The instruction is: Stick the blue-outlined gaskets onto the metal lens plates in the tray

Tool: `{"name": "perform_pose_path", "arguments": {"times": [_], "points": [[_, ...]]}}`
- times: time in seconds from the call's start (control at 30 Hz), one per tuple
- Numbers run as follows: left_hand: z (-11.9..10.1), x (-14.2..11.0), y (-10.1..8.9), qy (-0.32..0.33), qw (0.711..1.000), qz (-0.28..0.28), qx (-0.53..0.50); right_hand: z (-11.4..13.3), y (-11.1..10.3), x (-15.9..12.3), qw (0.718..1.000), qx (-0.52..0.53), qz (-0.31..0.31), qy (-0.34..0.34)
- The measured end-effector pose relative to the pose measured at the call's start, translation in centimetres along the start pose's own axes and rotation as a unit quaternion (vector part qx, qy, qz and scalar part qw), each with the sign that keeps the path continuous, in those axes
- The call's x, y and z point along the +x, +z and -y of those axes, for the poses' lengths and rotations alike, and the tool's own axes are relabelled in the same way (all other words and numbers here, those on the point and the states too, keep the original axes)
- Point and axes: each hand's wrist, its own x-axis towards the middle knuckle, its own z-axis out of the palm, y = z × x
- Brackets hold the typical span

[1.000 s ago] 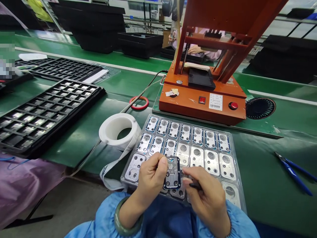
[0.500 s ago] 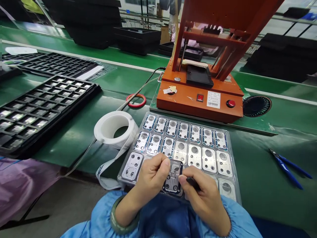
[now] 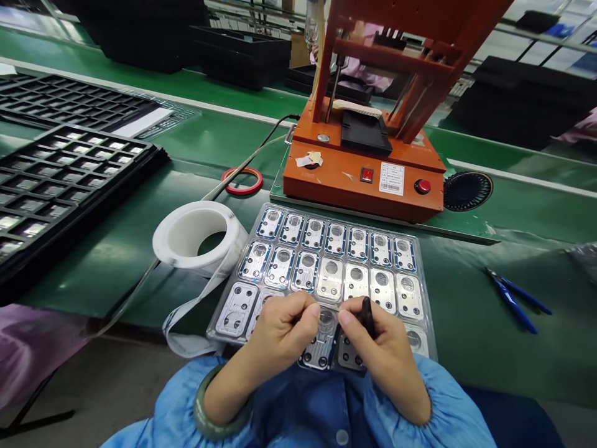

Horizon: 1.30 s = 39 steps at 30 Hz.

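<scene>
A clear plastic tray (image 3: 426,298) holds rows of silver metal plates with round windows and small black rings; several have blue edging. My left hand (image 3: 284,330) is closed over its near side, thumb against curled fingers; what the fingertips hold, if anything, is hidden. My right hand (image 3: 385,348) is closed round a slim black pen-like tool (image 3: 367,318), its working end hidden by the fingers. Between the hands, a silver plate with dark blue edging (image 3: 318,350) shows low at the tray's near edge, partly covered by my left hand. The two thumb tips are a short gap apart.
An orange press machine (image 3: 345,193) stands behind the tray. To the left are a white tape roll (image 3: 163,246) with a loose strip, a red tape ring (image 3: 259,183) and a black compartment tray (image 3: 144,165). Blue-handled cutters (image 3: 515,308) lie at right.
The blue-edged plate now sits lower and flatter, and my right hand has moved off it. The black tool has turned more upright. The whole view has shifted slightly.
</scene>
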Motion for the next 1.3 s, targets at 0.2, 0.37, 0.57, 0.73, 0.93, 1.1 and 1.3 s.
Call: {"name": "perform_pose_path", "arguments": {"times": [0.2, 0.37, 0.57, 0.73, 0.93, 1.1, 1.3], "points": [[-0.22, 0.08, 0.05, 0.022, 0.999, 0.019, 0.030, -0.34, -0.15, 0.40, 0.999, -0.012, 0.037, 0.019], [-0.14, -0.05, 0.07, 0.022, 0.999, 0.014, 0.039, -0.81, -0.26, 0.50, 0.998, -0.013, 0.054, 0.024], [-0.20, -0.22, 0.04, 0.031, 0.999, 0.026, 0.009, -0.57, -0.30, 0.42, 0.997, -0.022, 0.071, 0.009], [-0.55, 0.02, 0.11, 0.060, 0.997, 0.045, 0.013, -0.31, -0.40, 0.47, 0.994, -0.028, 0.103, -0.020], [-0.57, -0.09, 0.05, 0.057, 0.998, 0.011, 0.023, -0.41, -0.42, 0.33, 0.994, -0.005, 0.110, -0.007], [-0.41, -0.23, -0.08, -0.065, 0.989, -0.134, -0.019, -0.12, -0.56, 0.23, 0.991, 0.022, 0.135, -0.006], [-0.38, -0.36, 0.14, -0.066, 0.986, -0.154, -0.014, 0.05, -0.31, 0.28, 0.983, -0.053, 0.169, -0.052]]}}
